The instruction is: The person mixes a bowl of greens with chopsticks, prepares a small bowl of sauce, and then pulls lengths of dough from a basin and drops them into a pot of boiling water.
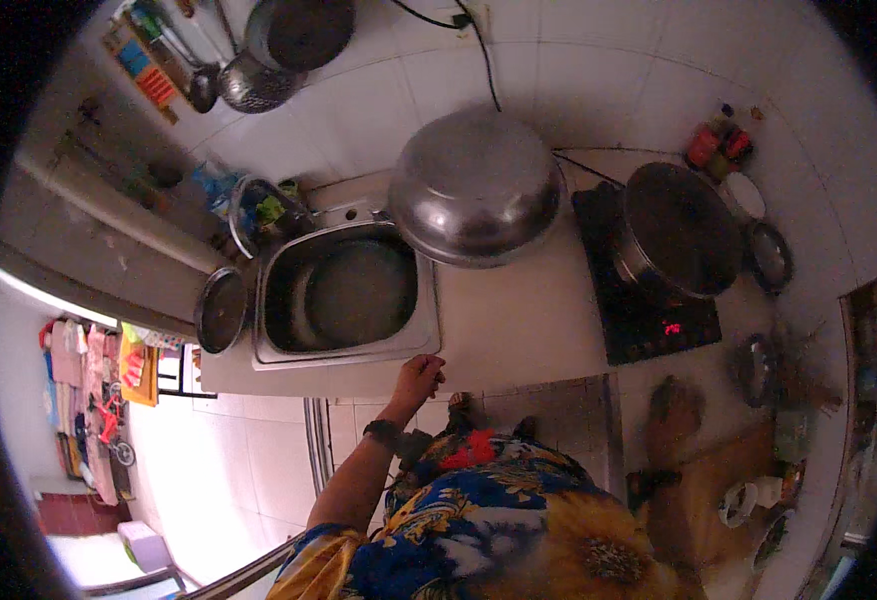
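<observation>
My left hand (421, 379) hangs at the front edge of the countertop (513, 322), near the right front corner of the sink. Its fingers are curled in, and I see nothing between them; a dark band circles the wrist. My right hand (675, 416) is dim and blurred, at the right side below the induction cooktop (633, 337); its fingers and anything in them are unclear. A deep metal pot (678, 232) with a dark inside stands on the cooktop, whose red display is lit. A large steel basin (479, 187) rests bottom up behind the bare counter strip.
The steel sink (427, 300) holds a round basin (363, 292). A round lid or pan (222, 310) stands at its left. Jars (705, 146) and a white bowl (744, 195) sit behind the pot. A wooden board (731, 472) lies low right. Ladles and pans (311, 34) hang above.
</observation>
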{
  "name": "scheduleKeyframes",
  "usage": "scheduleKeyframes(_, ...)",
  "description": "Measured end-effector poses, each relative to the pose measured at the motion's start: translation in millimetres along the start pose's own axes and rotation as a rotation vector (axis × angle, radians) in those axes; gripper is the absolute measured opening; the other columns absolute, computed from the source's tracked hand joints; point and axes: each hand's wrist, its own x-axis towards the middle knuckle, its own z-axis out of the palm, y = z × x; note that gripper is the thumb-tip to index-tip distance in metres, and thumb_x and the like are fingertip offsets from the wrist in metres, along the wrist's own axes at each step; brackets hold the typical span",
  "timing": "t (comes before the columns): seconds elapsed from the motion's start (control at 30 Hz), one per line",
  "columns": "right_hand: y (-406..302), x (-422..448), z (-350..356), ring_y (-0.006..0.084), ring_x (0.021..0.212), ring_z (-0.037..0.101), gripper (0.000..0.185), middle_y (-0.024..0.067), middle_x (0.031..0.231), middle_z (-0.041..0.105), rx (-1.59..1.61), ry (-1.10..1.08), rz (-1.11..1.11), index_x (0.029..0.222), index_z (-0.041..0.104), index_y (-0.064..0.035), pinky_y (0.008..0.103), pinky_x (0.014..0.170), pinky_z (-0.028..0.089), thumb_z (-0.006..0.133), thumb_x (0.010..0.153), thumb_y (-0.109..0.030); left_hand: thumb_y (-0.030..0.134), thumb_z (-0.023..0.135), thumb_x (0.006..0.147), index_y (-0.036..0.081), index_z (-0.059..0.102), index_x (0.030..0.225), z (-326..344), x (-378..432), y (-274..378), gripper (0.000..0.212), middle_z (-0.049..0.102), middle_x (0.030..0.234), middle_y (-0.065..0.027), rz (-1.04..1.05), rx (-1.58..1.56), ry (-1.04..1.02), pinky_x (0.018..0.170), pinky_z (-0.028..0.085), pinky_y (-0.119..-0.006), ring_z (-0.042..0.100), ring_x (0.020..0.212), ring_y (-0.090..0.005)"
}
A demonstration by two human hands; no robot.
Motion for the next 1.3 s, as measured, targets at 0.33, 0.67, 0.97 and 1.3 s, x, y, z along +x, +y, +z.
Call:
scheduleKeyframes(0.33,-2,-1,14,0.0406,0.123,0.037,0.056,0.0235,0.120,0.051,-0.211,0.067,0.128,0.130,0.042,-0.0025,0.0492,0.100,0.033,0.055,0.080,-0.025,0.024,0.052,0.089,0.001,0.060,0.090,-29,24,-24,0.025,0.060,0.069,-0.0071,-0.038,-0.036,0.086,0.044,0.044,-0.027,0.052,0.051,-0.0132)
scheduleKeyframes(0.67,-50,26,-51,0.0389,0.121,0.040,0.052,0.0212,0.118,0.053,0.019,-0.273,0.209,0.125,0.047,-0.0018,0.0493,0.101,0.033,0.062,0.078,-0.019,0.025,0.051,0.088,0.002,0.060,0.086,-26,100,55,0.025,0.060,0.071,-0.0080,-0.012,-0.372,0.111,0.047,0.047,-0.031,0.060,0.060,-0.0172)
scheduleKeyframes(0.97,1,-6,11,0.0304,0.118,0.044,0.066,0.0132,0.130,0.047,-0.191,-0.217,0.330,0.133,0.042,-0.0113,0.0485,0.097,0.035,0.065,0.075,-0.033,0.021,0.053,0.087,-0.002,0.053,0.095,0,164,68,0.024,0.060,0.084,-0.0130,0.253,-0.394,0.071,0.058,0.050,-0.033,0.060,0.067,-0.0231)
scheduleKeyframes(1.3,-24,1,2,0.0398,0.134,0.019,0.075,0.0184,0.146,0.022,-0.195,-0.293,0.530,0.142,0.021,-0.0080,0.0560,0.108,0.011,0.054,0.080,-0.033,0.020,0.050,0.088,0.004,0.053,0.102,30,128,90,0.021,0.061,0.087,-0.0085,0.075,-0.669,0.128,0.060,0.045,-0.031,0.060,0.075,-0.0204)
